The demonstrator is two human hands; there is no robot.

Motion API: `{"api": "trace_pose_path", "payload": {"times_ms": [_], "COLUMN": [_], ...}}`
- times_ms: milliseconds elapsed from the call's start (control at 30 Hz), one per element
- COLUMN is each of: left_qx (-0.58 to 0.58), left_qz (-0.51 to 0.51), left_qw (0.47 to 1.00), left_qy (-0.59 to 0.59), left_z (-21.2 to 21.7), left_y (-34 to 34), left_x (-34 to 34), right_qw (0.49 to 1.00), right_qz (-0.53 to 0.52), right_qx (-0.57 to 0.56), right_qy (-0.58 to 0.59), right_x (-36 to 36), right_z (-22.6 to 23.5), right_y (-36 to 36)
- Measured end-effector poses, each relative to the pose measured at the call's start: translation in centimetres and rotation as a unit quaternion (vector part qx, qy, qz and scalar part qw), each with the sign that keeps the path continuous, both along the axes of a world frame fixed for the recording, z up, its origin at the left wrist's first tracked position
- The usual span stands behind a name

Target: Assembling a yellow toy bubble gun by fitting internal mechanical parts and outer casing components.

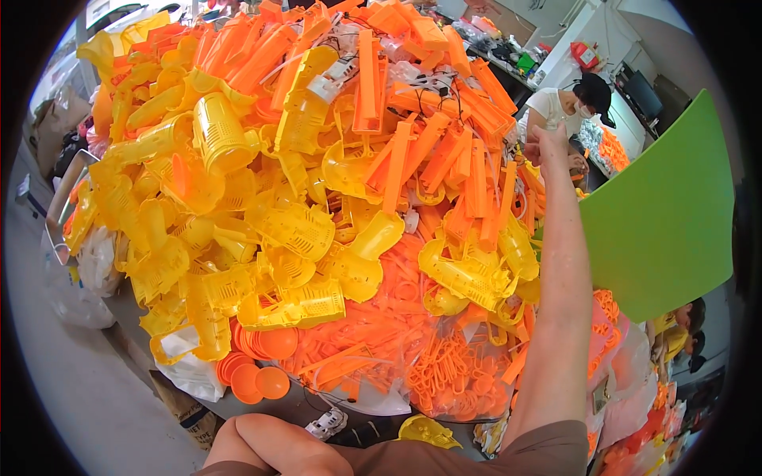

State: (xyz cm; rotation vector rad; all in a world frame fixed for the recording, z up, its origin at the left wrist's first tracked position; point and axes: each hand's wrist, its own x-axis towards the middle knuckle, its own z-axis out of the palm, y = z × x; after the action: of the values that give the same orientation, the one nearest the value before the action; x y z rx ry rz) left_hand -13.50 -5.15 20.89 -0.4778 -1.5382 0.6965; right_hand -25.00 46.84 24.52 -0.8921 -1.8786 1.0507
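My right arm stretches up from the lower right, past the right side of a big heap of plastic parts. At its far end, my right hand (549, 144) is raised beside the heap's upper right edge. Its fingers look curled together; anything in them is too small to make out. Nearest to it are the orange plastic parts (476, 178), long and trough-shaped, some with dark wires. Yellow plastic shells (298, 230), curved and slotted, fill the heap's left and middle. My left hand is out of view; bent bare skin shows at the lower edge.
A curved green panel (659, 214) stands right of my arm. Beyond it a masked person in a white top (552, 107) works. Orange round cups (272, 382) and a clear bag of orange links (444, 373) lie at the heap's near edge. Bags crowd the lower right.
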Motion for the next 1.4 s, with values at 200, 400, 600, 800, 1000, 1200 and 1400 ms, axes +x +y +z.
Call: {"api": "trace_pose_path", "payload": {"times_ms": [200,400,600,800,1000,1200,1400], "left_qx": [0.251,0.189,0.153,0.132,-0.414,-0.417,-0.397], "left_qz": [0.182,0.222,0.378,0.506,0.766,0.764,0.767], "left_qw": [0.943,0.955,0.911,0.836,-0.142,-0.026,0.057], "left_qy": [-0.12,-0.06,0.053,0.166,0.471,0.492,0.501], "left_z": [-0.3,-2.6,-6.9,-7.0,-0.9,-0.7,-0.8], "left_y": [2.5,1.8,1.3,0.6,2.2,1.4,1.4], "left_x": [3.7,2.8,3.1,3.6,3.0,3.5,3.3], "right_qw": [0.939,0.943,0.953,0.958,0.952,0.916,0.942], "right_qz": [-0.114,-0.075,-0.007,0.078,0.13,0.139,0.143], "right_qx": [0.302,0.3,0.29,0.273,0.277,0.374,0.304], "right_qy": [-0.117,-0.127,-0.086,-0.03,-0.021,-0.046,-0.023], "right_x": [0.2,1.8,4.1,4.9,6.2,5.5,3.5], "right_z": [-0.4,-0.9,-0.3,-0.3,-1.0,-1.6,-1.1], "right_y": [1.8,-1.3,-6.5,-10.7,-13.0,-13.6,-11.0]}}
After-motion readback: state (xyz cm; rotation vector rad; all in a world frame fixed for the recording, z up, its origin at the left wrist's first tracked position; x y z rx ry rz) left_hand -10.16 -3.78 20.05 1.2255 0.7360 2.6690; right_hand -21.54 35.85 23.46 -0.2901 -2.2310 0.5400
